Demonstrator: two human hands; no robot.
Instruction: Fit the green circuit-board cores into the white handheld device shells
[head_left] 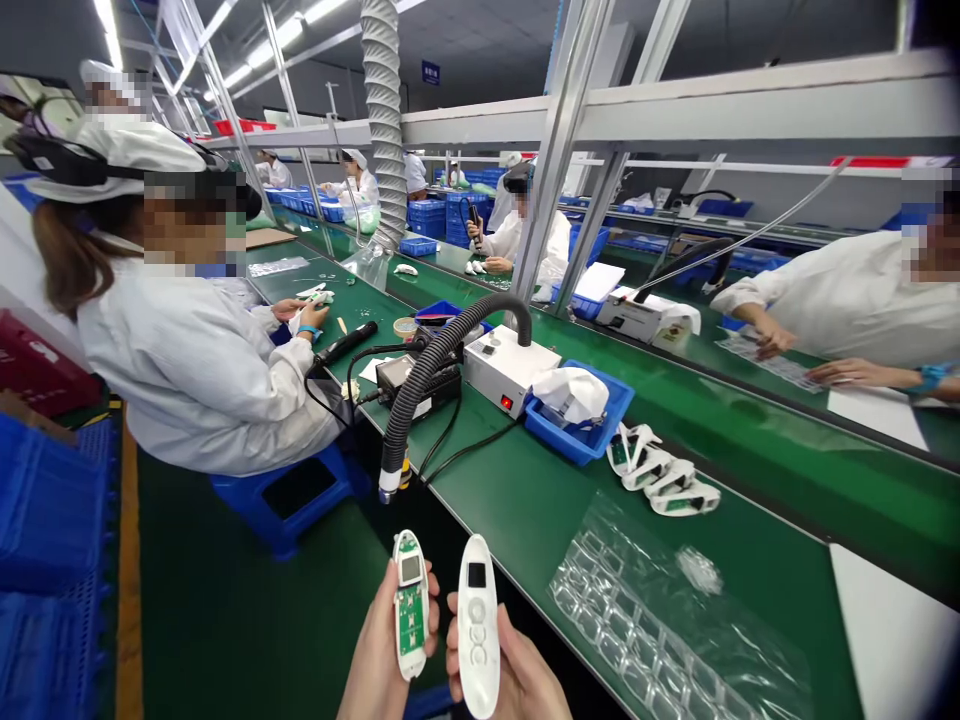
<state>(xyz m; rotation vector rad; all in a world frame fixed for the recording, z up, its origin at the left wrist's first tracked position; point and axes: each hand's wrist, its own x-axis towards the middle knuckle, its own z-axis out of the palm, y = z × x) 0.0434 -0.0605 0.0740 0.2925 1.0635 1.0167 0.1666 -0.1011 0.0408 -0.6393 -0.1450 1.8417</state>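
My left hand (375,640) is closed around a white device half (410,605) with a green circuit board and a small square screen facing up. In my right hand (525,660) is a white oblong cover (478,628) with a dark square window and several round button shapes. The two pieces stand upright side by side, apart, in front of the bench edge. Above them hangs the nozzle of a black flexible hose (409,410), touching neither piece.
On the green bench lie clear plastic trays (622,620), a row of white housings with boards (664,475) and a blue bin (581,445) holding white cloth. The hose leads to a white box (506,365). A co-worker (202,360) sits at the left; others work across the bench.
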